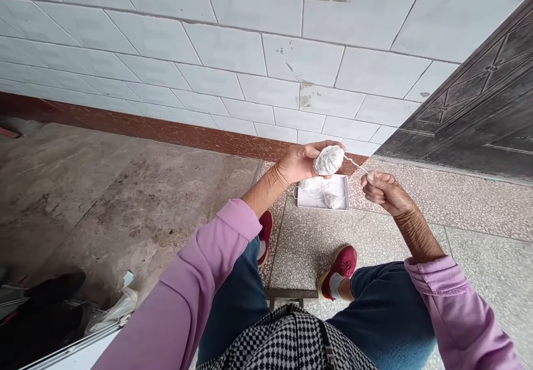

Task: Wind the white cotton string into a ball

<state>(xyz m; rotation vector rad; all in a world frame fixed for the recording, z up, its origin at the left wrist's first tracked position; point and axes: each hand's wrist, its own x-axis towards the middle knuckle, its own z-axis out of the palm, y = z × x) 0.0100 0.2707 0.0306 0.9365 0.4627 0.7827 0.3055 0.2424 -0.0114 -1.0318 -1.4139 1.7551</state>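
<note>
My left hand [298,162] holds a ball of white yarn [328,160], its fingers and thumb wrapped around the sides. A short strand of yarn [353,162] stretches from the ball across to my right hand [386,192], which pinches it between thumb and fingertips. Below the ball, a shallow white box [306,201] sits on the floor between my feet and the wall. Loose loops of white yarn and a smaller white yarn bundle [334,201] lie inside it. Part of the box's far side is hidden behind my left hand and the ball.
A white tiled wall [233,48] with a brown base strip rises in front. To the right is a dark panelled door [478,92]. My red shoes [345,262] rest on the speckled floor near a stool's bar [291,293]. Dark items and plastic wrap [116,309] lie at lower left.
</note>
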